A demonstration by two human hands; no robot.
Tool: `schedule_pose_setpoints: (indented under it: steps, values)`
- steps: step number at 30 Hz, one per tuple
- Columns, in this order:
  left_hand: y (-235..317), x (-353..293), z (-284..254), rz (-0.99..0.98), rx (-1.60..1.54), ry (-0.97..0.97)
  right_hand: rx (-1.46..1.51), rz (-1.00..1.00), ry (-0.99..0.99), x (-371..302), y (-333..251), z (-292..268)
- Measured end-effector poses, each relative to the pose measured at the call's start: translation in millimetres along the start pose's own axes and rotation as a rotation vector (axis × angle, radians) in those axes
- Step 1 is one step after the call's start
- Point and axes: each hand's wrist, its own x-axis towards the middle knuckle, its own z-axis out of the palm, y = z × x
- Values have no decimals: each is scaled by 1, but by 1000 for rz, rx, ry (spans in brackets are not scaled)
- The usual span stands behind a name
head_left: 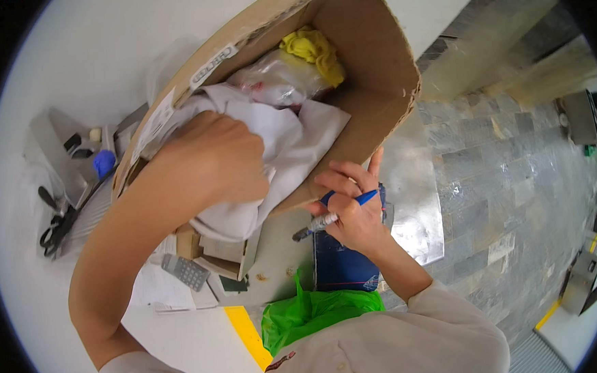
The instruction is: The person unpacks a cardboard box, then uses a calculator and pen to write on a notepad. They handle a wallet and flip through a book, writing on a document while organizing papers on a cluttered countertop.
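- To work the soft white cloth (309,134) neatly, we should gather it by a fold and ease it clear of the corrugated brown cardboard box (371,38)'s rough rim, so nothing snags.
- We would do well to point the slim blue plastic pen (365,197) and the pale, dark-ended marker (323,222) away from the fabric, lest they mark it.
- Our left hand (232,156) is curled almost into a fist against the cloth; its fingertips are hidden, so we cannot tell whether it pinches a fold.
- Our right hand (351,207) is partly closed round pen and marker, its other fingers against the box's near wall.
- The cloth lies in the box, partly over its near-left rim, above the grey desk (278,249); beyond it sit a clear plastic bag (275,82) and a crumpled yellow cloth (310,49).
- Toward the desk's near-left corner lies a grey calculator (185,271).
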Motion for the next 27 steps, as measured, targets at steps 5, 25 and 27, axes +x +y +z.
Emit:
schedule_pose_setpoints:
  steps: [5, 25, 27]
  values:
    - [-40, 5, 28, 89, 281, 528, -5, -55, 108, 34, -12, 23]
    - [7, -279, 285, -649, -783, 1123, -456, -205, 206, 132, 19, 52]
    - [34, -290, 330, -786, -1006, 1072, -463, -221, 176, 126, 19, 49]
